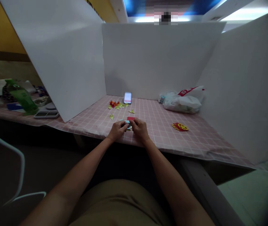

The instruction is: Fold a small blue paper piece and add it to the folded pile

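My left hand and my right hand rest close together near the front edge of the pink checked table. Both have their fingers curled and pinched on a small stack of coloured paper, light blue with a red sheet showing behind it. Several small folded yellow paper shapes and a red one lie farther back on the table. A phone with a lit screen stands against the back board.
White boards wall the table on left, back and right. A white plastic bag lies at the back right, with a red and yellow paper cutout in front of it. Outside the left board lie a calculator and a green bag.
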`<state>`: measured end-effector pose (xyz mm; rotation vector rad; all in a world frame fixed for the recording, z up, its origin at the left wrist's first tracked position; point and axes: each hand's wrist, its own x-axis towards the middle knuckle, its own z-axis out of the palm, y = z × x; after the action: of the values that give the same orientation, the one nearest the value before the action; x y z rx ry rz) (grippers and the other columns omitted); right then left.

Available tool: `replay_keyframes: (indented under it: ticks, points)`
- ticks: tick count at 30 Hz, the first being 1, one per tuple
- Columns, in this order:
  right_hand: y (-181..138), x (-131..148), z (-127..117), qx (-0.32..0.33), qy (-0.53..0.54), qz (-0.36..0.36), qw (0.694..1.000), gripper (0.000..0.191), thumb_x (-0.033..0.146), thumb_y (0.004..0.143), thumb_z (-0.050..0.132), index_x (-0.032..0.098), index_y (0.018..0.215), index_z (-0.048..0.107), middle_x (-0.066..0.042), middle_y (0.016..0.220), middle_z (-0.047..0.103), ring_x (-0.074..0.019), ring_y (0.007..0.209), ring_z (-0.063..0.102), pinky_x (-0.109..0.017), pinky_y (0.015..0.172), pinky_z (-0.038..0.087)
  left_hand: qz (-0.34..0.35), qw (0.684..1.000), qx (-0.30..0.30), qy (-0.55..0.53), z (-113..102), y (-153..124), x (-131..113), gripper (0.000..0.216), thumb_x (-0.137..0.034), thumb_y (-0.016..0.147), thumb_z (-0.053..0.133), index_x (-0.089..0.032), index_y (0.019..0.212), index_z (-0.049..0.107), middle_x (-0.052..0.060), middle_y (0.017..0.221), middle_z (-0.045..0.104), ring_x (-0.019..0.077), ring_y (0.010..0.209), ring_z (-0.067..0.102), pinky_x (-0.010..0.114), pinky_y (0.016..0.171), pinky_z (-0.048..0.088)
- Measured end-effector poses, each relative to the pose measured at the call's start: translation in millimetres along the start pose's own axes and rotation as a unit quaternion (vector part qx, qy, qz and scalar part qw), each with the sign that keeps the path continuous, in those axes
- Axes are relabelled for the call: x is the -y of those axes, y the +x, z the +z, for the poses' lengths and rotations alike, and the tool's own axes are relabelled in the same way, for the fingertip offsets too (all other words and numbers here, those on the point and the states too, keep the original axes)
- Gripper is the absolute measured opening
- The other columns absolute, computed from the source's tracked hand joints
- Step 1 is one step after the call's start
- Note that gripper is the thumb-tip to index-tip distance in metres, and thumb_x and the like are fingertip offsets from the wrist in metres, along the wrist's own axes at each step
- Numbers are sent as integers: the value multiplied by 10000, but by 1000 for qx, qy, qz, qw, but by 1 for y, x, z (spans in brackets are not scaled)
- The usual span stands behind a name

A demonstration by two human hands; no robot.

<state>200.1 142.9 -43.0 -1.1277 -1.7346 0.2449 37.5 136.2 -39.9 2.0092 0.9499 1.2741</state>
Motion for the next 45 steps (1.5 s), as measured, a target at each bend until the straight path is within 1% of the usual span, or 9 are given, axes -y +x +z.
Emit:
replay_keyframes:
  ticks: [6, 11, 17, 27, 35, 41, 45]
  points:
    - [1, 0, 2, -9, -19, -9, 1000, 361, 357, 937, 514, 210, 614, 447, 8, 557, 496, -137, 542, 439, -278, 554, 263, 9, 999, -26, 17, 2, -3, 0, 264, -351, 906, 540, -169, 724, 601, -26, 614, 543, 121, 595, 491, 250, 595, 396]
    - [3, 1, 3, -15, -40, -15, 999, 348, 349, 935, 512, 212, 623, 445, 4, 565, 504, -141, 549, 428, -281, 559, 252, 17, 998, -52, 35, 5, -3, 1, 272, -332, 907, 553, -170, 691, 589, -32, 602, 529, 118, 591, 478, 255, 597, 372]
    - [2, 2, 4, -18, -56, -18, 998, 328, 343, 939, 495, 212, 642, 450, 2, 567, 507, -143, 541, 430, -279, 563, 255, 21, 996, -75, 47, 7, -3, 0, 278, -343, 913, 559, -171, 698, 597, -27, 605, 551, 119, 586, 486, 256, 595, 371]
    - [3, 3, 5, -22, -76, -10, 997, 320, 319, 928, 520, 212, 632, 465, -11, 572, 530, -152, 544, 429, -283, 565, 250, 15, 994, -79, 78, 8, -1, 0, 227, -284, 890, 562, -167, 698, 599, -21, 612, 551, 129, 606, 495, 261, 608, 354]
    - [3, 3, 8, -25, -72, -9, 997, 340, 353, 940, 496, 211, 632, 478, -11, 570, 529, -152, 541, 424, -278, 555, 249, 5, 992, -86, 92, 8, -1, 1, 248, -296, 896, 559, -170, 685, 587, -16, 614, 553, 136, 616, 500, 258, 612, 357]
    - [3, 3, 6, -20, -63, -4, 998, 336, 353, 930, 504, 213, 627, 470, -6, 564, 517, -151, 540, 418, -278, 557, 246, 2, 993, -78, 91, 8, -1, 2, 228, -281, 890, 564, -168, 694, 591, -17, 628, 560, 138, 634, 511, 259, 630, 353]
    - [3, 4, 5, -19, -55, -2, 998, 335, 325, 922, 522, 213, 613, 460, -1, 566, 517, -149, 540, 417, -277, 559, 253, 0, 994, -68, 86, 7, -1, 1, 262, -287, 906, 535, -171, 673, 569, -20, 609, 548, 137, 614, 512, 260, 627, 353]
